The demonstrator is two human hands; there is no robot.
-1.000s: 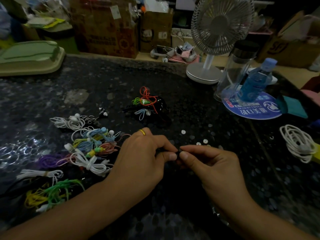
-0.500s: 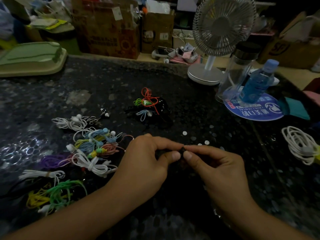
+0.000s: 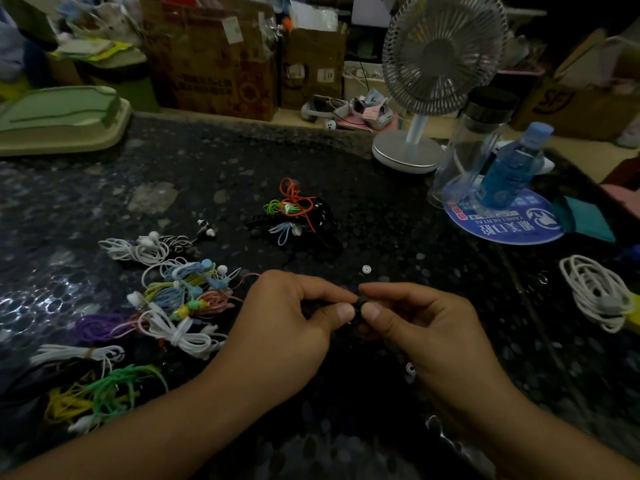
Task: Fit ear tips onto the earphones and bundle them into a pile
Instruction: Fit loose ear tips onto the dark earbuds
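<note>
between the thumbs: small black earpiece (image 3: pixel 358 304), over the dark table (image 3: pixel 214 161), near the bundled pile (image 3: pixel 173 303)
risk: could pop loose, lost on dark surface
left hand (image 3: pixel 287 327): curled, pinching earpiece
right hand (image 3: pixel 415 327): curled, pinching same piece
spare tip (image 3: pixel 366 269): just beyond

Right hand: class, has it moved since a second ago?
Yes, slightly forward: the right hand now sits nearer the loose white ear tip, covering two others.
</note>
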